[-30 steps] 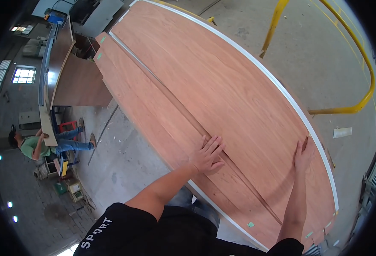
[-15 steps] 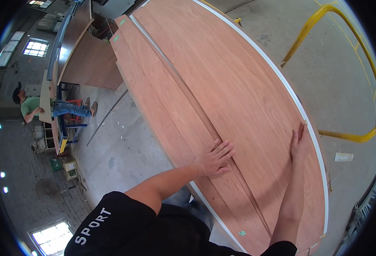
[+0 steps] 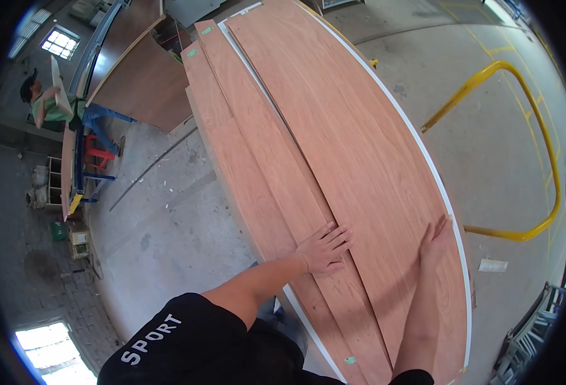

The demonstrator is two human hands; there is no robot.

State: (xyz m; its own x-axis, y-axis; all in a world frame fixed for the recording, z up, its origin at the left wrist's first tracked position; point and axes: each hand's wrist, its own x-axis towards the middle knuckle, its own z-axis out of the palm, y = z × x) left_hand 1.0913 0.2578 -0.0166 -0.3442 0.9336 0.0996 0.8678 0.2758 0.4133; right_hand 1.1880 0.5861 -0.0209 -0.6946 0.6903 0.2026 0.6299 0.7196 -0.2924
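Note:
My left hand point(image 3: 325, 249) lies flat on a narrow reddish-brown wood board point(image 3: 267, 151), fingers spread and tips reaching across the dark gap beside it. To the right of that gap is a wide wood panel point(image 3: 353, 147) with the same grain. My right hand point(image 3: 435, 240) rests near the panel's right edge with its fingers stretched toward the white edge strip point(image 3: 418, 131). Neither hand is wrapped round anything. Another narrow board point(image 3: 235, 154) lies along the left side, partly under the one I touch. Small green stickers point(image 3: 351, 360) mark the board ends.
A yellow tubular rail point(image 3: 556, 167) stands on the concrete floor at right, near a pale flat piece point(image 3: 493, 265). At far left a co-worker in a green shirt point(image 3: 55, 110) holds a light panel point(image 3: 60, 86) beside a workbench. A red stool point(image 3: 98, 153) stands there.
The view has shifted, so the boards sit differently in the picture. Both my hands stay at nearly the same places on the wood. The co-worker's light panel has been raised and tilted.

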